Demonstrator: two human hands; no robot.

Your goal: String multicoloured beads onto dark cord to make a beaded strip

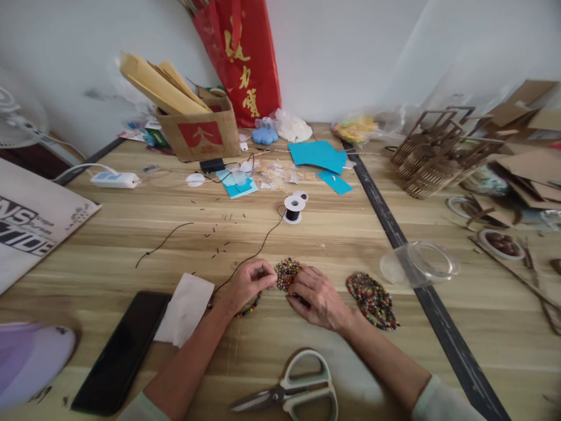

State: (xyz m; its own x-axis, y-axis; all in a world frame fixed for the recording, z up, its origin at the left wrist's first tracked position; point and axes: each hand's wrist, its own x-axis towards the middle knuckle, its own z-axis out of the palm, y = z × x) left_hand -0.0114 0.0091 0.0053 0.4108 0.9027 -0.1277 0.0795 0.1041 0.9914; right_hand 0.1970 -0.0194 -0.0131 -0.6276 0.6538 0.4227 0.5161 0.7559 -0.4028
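My left hand (252,282) is closed in a pinch at the left edge of a small pile of multicoloured beads (287,273). A strand of beads (250,307) curves out from under this hand toward its fingertips, partly hidden by the wrist. My right hand (316,297) rests at the pile's right side with its fingers bent together over the beads; whatever lies between those fingertips is hidden. Thin black cord (262,248) runs from a white spool (293,209) down to behind my left hand. Coiled bead strands (371,299) lie right of my right hand.
Scissors (291,393) lie near the front edge, and a black phone (123,351) sits beside a white tissue (186,307) at left. A clear plastic tub (418,264) lies at right. Short cord scraps, blue card pieces (316,156), a cardboard box (199,135) and woven baskets (432,155) are farther back.
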